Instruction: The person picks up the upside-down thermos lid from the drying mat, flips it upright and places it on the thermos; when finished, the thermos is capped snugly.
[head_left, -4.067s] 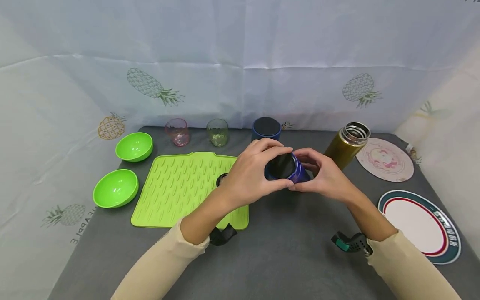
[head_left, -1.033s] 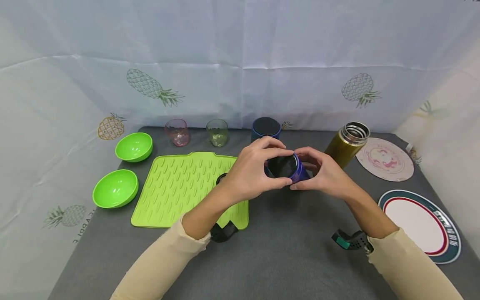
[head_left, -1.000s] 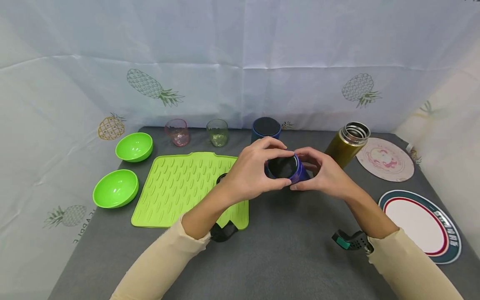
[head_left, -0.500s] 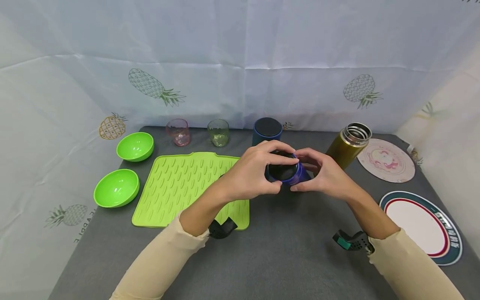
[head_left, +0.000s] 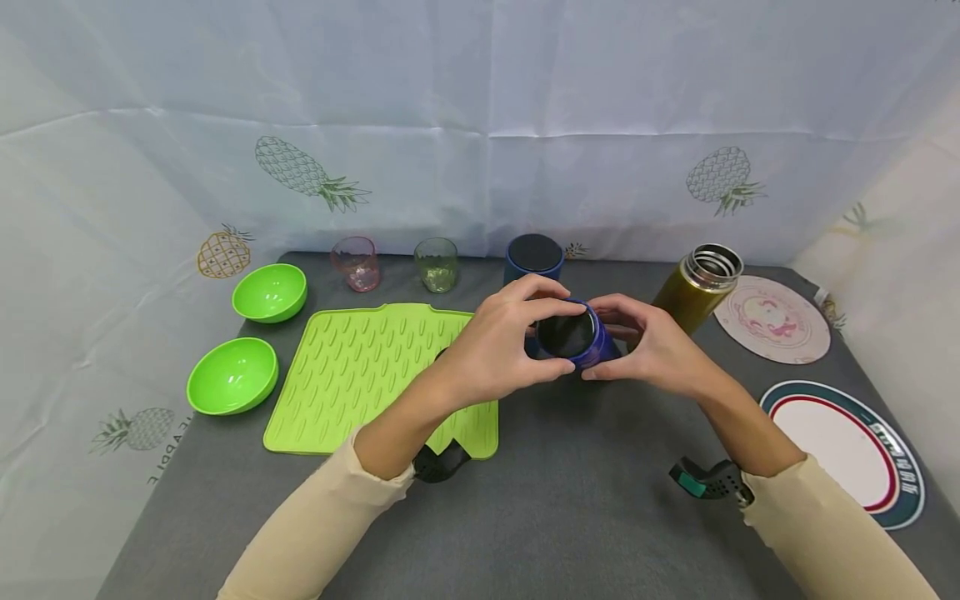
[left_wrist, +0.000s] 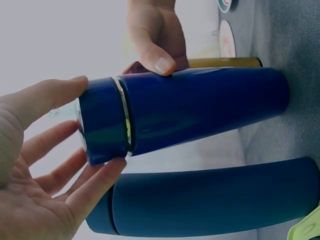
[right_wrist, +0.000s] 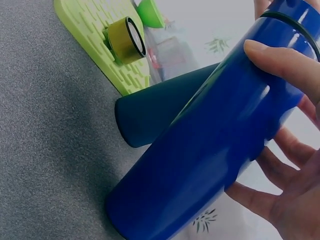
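Both hands are at the blue bottle [head_left: 602,343], which is in the middle of the desk [head_left: 570,508], base down; I can't make out whether it touches the surface. The left hand [head_left: 491,343] grasps the blue lid [left_wrist: 104,121], thumb on one side and fingers on the other. The lid sits at the bottle's top, a thin silvery band showing at the seam below it. The right hand [head_left: 662,348] grips the body of the same bottle just under the seam, its fingers curved around the far side.

Right behind stands a darker blue bottle [head_left: 534,255], upright with its top on. Off to the person's right a gold bottle [head_left: 687,298] stands uncapped, its steel mouth showing, and just beside it lies a round pink mat [head_left: 776,321]. A white plate [head_left: 821,450] with a teal rim lies nearer, by the right sleeve [head_left: 836,525].

To the left is a lime-green mat [head_left: 352,375]; a gold cap [right_wrist: 125,42] rests on it, mostly hidden behind the left arm from above. Beyond the mat stand a pink glass [head_left: 357,265] and a greenish glass [head_left: 437,267], and along its left side sit two green bowls, an upper one [head_left: 270,294] and a lower one [head_left: 232,377]. A pineapple-print cloth [head_left: 480,92] hangs behind everything.
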